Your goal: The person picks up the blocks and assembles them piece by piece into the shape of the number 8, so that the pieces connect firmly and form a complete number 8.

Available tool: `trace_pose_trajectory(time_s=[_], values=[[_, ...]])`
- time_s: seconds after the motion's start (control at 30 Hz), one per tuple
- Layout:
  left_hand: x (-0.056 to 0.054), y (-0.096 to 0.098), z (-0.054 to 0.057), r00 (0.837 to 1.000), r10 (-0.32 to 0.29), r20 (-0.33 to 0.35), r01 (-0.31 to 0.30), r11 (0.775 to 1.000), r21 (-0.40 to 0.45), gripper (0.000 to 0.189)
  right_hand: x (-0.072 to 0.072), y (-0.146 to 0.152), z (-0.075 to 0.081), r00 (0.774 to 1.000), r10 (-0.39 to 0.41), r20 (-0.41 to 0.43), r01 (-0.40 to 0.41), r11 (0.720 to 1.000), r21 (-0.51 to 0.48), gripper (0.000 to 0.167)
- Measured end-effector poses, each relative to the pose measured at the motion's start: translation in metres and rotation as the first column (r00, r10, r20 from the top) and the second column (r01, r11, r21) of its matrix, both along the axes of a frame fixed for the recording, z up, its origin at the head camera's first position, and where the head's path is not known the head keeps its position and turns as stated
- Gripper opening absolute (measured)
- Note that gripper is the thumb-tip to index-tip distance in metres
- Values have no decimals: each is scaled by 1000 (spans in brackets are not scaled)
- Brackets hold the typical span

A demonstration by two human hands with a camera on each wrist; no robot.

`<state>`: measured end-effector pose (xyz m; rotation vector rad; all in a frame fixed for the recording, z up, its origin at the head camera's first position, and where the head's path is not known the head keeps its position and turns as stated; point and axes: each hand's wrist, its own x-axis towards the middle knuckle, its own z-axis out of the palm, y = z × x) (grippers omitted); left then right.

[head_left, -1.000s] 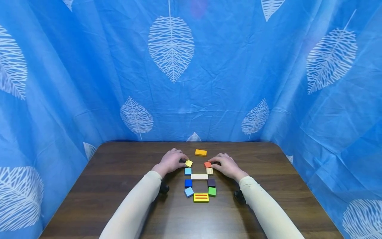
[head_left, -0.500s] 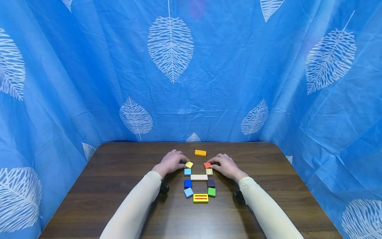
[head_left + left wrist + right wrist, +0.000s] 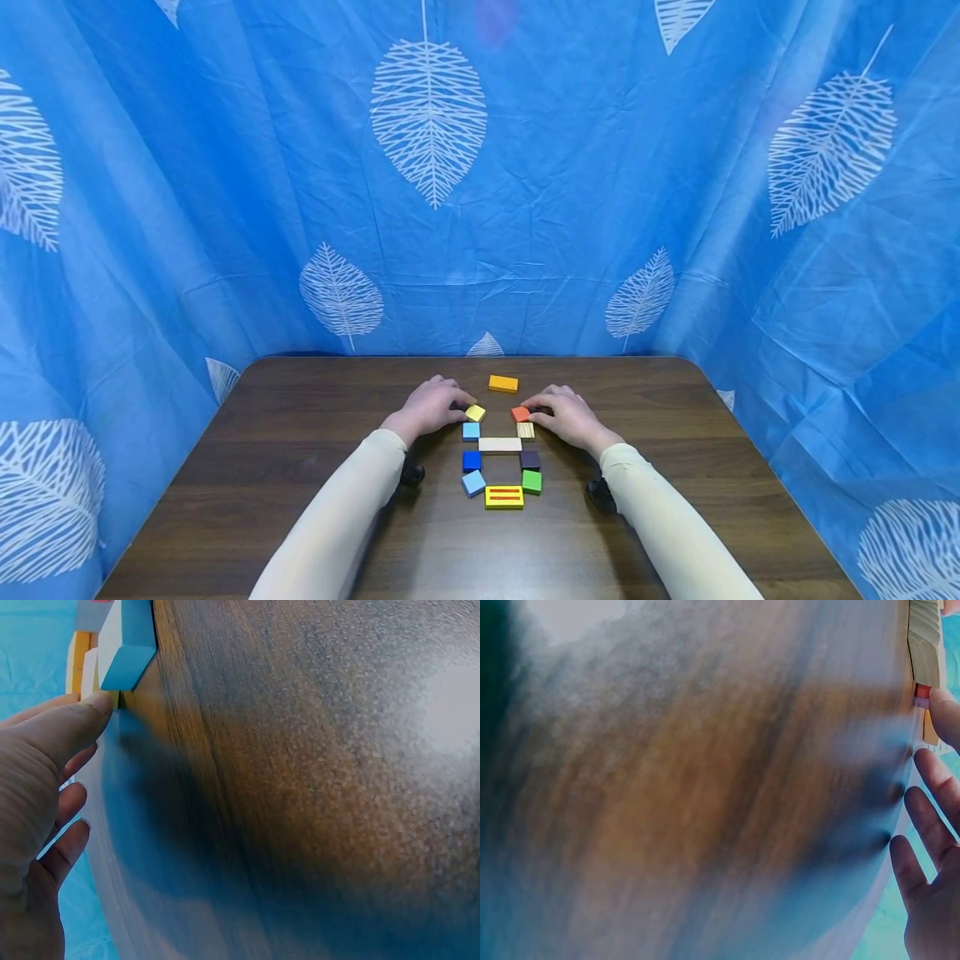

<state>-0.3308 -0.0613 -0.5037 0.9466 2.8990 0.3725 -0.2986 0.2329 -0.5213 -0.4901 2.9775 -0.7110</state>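
Observation:
My left hand pinches a small yellow block between thumb and fingers; in the left wrist view the thumb hides most of it. Opposite, my right hand holds a small red-orange block by thumb and forefinger, its other fingers spread loosely in the right wrist view. Both blocks sit turned at an angle on the table. Just nearer than the yellow one lies a light blue block. A wood-grain block lies just nearer than the red-orange one. Between these two columns runs a pale plank-shaped block.
An orange block lies beyond the hands. Nearer are a dark blue block, a dark purple block, a tilted light blue block, a green block and a red-striped yellow block on the brown table.
The yellow block has shifted very slightly to the right and nearer, with my left fingers still on it. My right hand and the other blocks look unmoved.

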Motion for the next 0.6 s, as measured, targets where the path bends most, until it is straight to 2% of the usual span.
trace_pose_trajectory(time_s=[0.6], values=[[1, 3, -2, 1000, 17, 6, -17, 1000, 5, 32, 0, 0, 0, 1000, -6, 9, 6, 1000, 4, 25]])
